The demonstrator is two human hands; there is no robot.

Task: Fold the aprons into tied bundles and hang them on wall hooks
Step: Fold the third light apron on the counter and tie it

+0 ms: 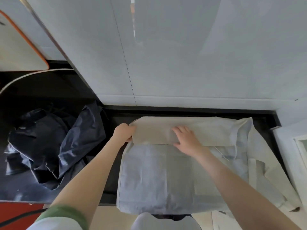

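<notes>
Squarely in front of the person, a pale apron (166, 176) lies spread on a black counter (110, 183) against a grey panelled wall (182, 55), its near edge hanging over the counter's front. The far end of the cloth is turned over toward the person into a long folded band (216, 130) that runs parallel to the wall. The left hand (123, 132) grasps the left end of that band, fingers curled round the edge of the fabric. The right hand (186, 140) lies flat on the band near its middle, fingers straight and spread, pressing the fold down. A thin pale cord (221, 154) trails out from under the band to the right of that hand. Left of the apron, well apart from it, sits a crumpled heap of dark cloth (49, 143); whether it is one apron or several I cannot tell. A green sleeve (63, 213) covers the left upper arm.
</notes>
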